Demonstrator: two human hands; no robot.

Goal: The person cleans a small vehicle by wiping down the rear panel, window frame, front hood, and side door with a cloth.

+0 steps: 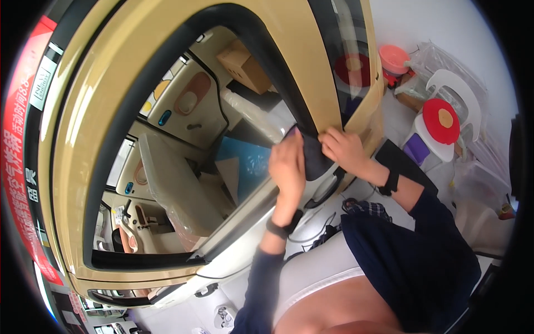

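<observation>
I stand beside a tan and cream car (325, 83) with its side window open to the cabin. My left hand (288, 164) is at the window's rear lower corner, its fingers closed at the edge of a dark, flat, flexible-looking piece (316, 158). On the opposite edge of that piece, against the tan pillar, my right hand (344, 147) has its fingers bent and pressed together. The dark piece lies over the door just above the door handle (325, 192). What exactly is between the fingertips is hidden. Each wrist wears a dark band.
Inside the car are plastic-wrapped seats (181, 192), a blue sheet (245, 167) and a cardboard box (243, 67). To the right stand a white chair (470, 106), a round red item (441, 121), a pink basin (394, 59) and clear plastic bags. A red banner (25, 167) runs along the left.
</observation>
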